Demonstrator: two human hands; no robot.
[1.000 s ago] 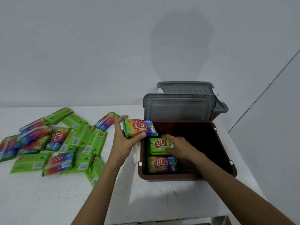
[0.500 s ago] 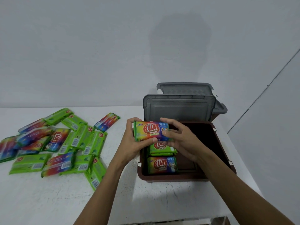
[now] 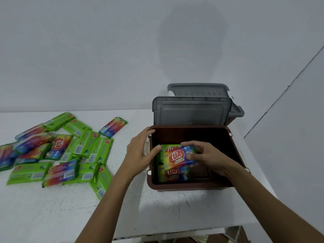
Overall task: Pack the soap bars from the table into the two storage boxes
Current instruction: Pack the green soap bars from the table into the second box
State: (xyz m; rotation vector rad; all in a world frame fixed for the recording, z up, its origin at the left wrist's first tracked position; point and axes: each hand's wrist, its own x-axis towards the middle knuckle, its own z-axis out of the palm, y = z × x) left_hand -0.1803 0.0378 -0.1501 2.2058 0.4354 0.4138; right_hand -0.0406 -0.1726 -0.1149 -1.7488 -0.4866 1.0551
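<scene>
Head view: the right hand is gripping a soap bar inside the box, fingers curled round its right end, just above the packed bars. The left hand, fingers straight and apart, is touching the bar's left end with its thumb. Loose bars are lying on the worktop, left of the box.

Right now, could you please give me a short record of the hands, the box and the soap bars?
Right hand: grips a soap bar inside the brown box
Left hand: fingers straight, thumb touching that bar's left end
Packed bars: at least two, beneath the held one
Lid: grey, standing open behind
Loose bars: heaped on the table, left of the box
</scene>
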